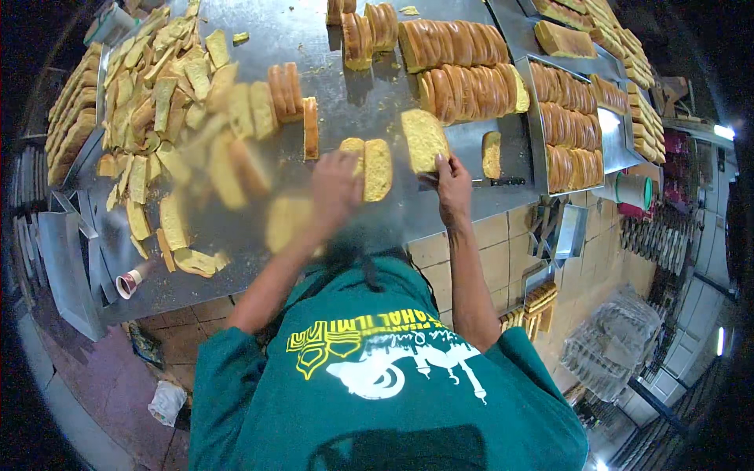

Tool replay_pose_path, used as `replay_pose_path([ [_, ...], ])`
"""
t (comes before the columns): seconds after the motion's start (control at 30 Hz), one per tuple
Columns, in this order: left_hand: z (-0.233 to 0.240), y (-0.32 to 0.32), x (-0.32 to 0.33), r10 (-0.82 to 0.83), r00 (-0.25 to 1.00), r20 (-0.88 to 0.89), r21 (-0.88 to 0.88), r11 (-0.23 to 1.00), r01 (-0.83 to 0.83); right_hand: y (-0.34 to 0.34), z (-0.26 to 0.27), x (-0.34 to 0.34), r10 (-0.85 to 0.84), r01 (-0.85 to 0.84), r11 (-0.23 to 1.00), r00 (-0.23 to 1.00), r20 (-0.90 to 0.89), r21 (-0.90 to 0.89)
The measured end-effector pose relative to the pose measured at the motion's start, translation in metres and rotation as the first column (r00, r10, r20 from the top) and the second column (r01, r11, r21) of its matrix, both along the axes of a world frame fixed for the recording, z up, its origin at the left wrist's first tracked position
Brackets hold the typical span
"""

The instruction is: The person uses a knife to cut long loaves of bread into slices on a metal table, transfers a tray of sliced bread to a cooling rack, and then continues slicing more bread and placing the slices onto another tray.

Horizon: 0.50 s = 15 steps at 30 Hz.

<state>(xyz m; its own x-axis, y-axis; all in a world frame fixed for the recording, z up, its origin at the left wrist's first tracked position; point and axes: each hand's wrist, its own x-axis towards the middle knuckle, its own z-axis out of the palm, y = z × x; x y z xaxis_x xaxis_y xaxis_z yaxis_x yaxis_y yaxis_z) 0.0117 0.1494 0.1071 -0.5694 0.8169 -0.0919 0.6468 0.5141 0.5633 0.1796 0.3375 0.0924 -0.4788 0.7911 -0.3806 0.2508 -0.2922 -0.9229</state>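
Observation:
In my right hand (453, 183) is a thick bread slice (424, 141), pinched at its lower right corner between thumb and fingers, its yellow cut face up. My left hand (337, 183), blurred, lies over the lower part of another bread slice (352, 147); whether it grips that slice is unclear. Touching that slice's right side is a similar cut slice (377, 171) on the metal table (377, 221). A narrow upright slice with brown crust (310, 128) stands just beyond my left hand. Farther off, rows of sliced brown loaves (471, 91) sit side by side.
Cut-off bread pieces (171, 88) are heaped at the left. A dark-handled knife (508, 182) and a crust piece (491, 154) lie at the right. Beyond stands a metal tray of sliced loaves (566, 123). A paper cup (128, 284) lies near the front left edge.

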Motion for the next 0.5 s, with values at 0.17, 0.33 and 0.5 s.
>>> replay_pose_path([
  [0.17,-0.039,0.059,-0.034,-0.606,0.643,-0.468,-0.014,0.733,0.681,-0.02,-0.007,0.056,-0.091,0.091,0.996,0.996,-0.002,0.0],
  [0.33,-0.012,0.122,-0.042,-0.939,0.281,-0.2,-0.551,0.344,0.76,-0.019,-0.008,0.097,-0.267,0.266,0.961,0.964,-0.001,-0.079],
  [0.5,0.019,0.17,-0.052,-0.816,0.555,0.159,-0.401,0.461,0.792,-0.012,0.006,0.115,-0.378,0.371,0.925,0.92,-0.104,-0.076],
])
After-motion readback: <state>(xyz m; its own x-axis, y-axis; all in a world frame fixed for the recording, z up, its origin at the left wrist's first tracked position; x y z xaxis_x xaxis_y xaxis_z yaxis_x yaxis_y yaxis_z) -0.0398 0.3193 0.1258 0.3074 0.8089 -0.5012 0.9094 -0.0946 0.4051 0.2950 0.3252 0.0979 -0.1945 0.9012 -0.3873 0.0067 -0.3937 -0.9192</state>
